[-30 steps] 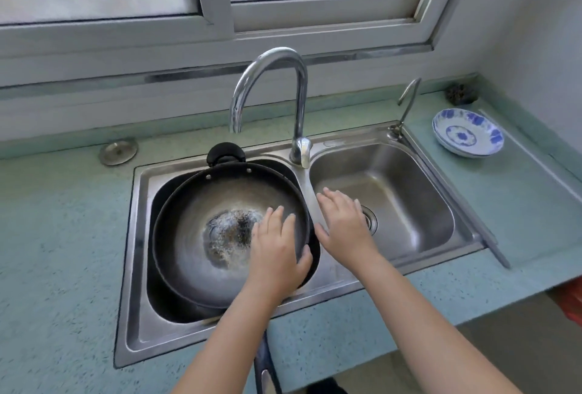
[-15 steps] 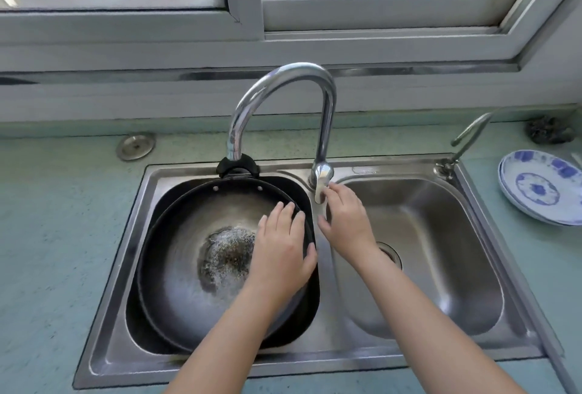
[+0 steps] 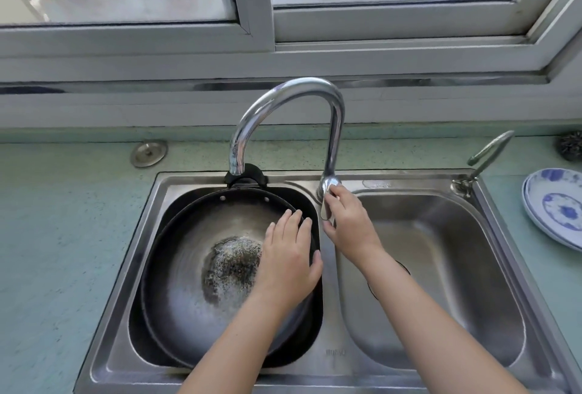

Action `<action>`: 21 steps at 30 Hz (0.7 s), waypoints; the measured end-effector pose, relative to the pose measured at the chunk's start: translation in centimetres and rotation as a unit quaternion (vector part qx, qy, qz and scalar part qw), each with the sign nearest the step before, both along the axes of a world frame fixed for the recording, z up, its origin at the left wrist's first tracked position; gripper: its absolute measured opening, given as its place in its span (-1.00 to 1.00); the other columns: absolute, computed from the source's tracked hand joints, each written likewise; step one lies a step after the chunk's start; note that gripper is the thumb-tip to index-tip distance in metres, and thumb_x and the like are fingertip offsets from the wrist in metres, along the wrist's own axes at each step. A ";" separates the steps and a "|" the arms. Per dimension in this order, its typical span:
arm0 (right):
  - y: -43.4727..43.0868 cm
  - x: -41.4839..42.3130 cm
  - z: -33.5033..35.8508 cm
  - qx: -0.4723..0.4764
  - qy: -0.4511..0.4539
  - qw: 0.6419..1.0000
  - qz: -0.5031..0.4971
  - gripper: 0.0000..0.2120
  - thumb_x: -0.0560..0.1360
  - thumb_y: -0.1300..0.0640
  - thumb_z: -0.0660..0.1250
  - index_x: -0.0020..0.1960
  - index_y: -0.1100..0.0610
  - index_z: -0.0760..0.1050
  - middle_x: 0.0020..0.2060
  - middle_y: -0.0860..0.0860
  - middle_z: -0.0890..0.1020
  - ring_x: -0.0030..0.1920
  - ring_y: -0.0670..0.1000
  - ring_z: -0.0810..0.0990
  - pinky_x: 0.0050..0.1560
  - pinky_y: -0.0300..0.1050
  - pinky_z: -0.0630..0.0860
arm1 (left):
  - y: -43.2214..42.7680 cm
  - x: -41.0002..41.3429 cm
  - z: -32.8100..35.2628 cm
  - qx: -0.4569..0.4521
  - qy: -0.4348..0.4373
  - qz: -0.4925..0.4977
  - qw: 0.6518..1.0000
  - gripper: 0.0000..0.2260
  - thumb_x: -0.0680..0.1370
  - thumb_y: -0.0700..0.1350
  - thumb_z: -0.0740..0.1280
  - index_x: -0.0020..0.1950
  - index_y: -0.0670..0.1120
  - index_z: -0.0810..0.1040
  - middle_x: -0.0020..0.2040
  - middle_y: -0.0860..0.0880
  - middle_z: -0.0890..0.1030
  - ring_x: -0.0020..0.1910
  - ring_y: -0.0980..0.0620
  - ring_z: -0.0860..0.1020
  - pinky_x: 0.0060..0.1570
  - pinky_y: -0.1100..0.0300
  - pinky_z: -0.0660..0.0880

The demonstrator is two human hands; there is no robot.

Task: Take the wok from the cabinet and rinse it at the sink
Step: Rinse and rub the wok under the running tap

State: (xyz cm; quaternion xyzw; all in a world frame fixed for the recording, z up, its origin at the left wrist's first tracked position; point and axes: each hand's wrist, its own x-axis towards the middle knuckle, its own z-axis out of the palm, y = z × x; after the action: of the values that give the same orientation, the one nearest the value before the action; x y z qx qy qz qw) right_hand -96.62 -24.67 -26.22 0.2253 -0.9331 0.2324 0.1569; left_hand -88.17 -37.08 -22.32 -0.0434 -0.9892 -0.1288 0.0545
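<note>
Wok (image 3: pixel 189 267) sits in left basin of sink (image 3: pixel 126 315), tilted, bowl up, black loop handle (image 3: pixel 245 174) at far edge directly below tap spout (image 3: pixel 283 97). Long handle not visible, probably under left forearm. Left grip (image 3: pixel 288 264), a bare hand, lies flat on wok's inner wall at right rim, fingers straight, thumb splayed past the rim; it presses, clasps nothing. Right grip (image 3: pixel 349 226) is on tap lever (image 3: pixel 327 201) at faucet base, between the two basins, fingers curled over the top and thumb beneath, pinching it. Key relation: lever lies just right of wok rim, nearer the right grip, while spout mouth hangs leftward over wok's far edge, so any flow should land inside the bowl. Cannot tell whether water runs; no stream shows. Wok bottom holds a speckled, foamy puddle (image 3: pixel 233 264). Right basin (image 3: pixel 441 283) holds nothing visible but its drain, partly hidden by right forearm. On worktop (image 3: pixel 63 236): round metal cap (image 3: pixel 148 153), small second tap (image 3: pixel 488 154), stacked blue-patterned plates (image 3: pixel 554 208), dark scourer (image 3: pixel 570 149). Rinse looks underway, judging by lever hold.
</note>
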 end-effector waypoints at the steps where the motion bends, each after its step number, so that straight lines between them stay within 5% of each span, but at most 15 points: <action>1: 0.0 -0.1 0.0 0.000 -0.004 1.000 0.003 -0.46 -0.04 0.44 0.56 -0.06 0.38 0.60 -0.09 0.26 0.64 -0.17 0.25 0.66 -0.18 0.02 0.60 | 0.0 0.0 0.0 0.000 0.003 0.001 1.000 -0.54 0.34 -0.01 0.18 0.09 -0.23 0.59 0.11 -0.21 0.64 0.14 -0.19 0.60 0.02 -0.15 0.55; 16: 0.1 -1.5 0.7 -0.005 -0.044 0.999 0.028 -0.72 0.05 0.43 0.46 -0.23 0.37 0.57 -0.21 0.22 0.60 -0.27 0.24 0.61 -0.41 -0.07 0.59 | -0.5 0.1 0.7 -0.013 0.008 0.021 1.000 -0.53 0.33 0.01 0.17 0.11 -0.22 0.56 0.11 -0.21 0.63 0.14 -0.19 0.60 0.01 -0.15 0.54; 21: 0.1 -1.3 0.8 -0.012 -0.030 0.999 0.031 -0.69 0.08 0.43 0.47 -0.17 0.38 0.57 -0.17 0.24 0.61 -0.23 0.27 0.61 -0.27 -0.03 0.61 | -0.5 0.3 0.8 -0.015 0.005 0.026 1.000 -0.53 0.33 0.01 0.16 0.10 -0.22 0.59 0.11 -0.20 0.64 0.13 -0.19 0.60 0.01 -0.14 0.55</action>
State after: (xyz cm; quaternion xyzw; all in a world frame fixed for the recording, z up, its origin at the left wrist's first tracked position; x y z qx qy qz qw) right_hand -97.91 -24.55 -25.44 0.2455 -0.9270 0.2548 0.1242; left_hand -87.87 -37.56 -21.53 -0.0195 -0.9916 -0.1119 0.0618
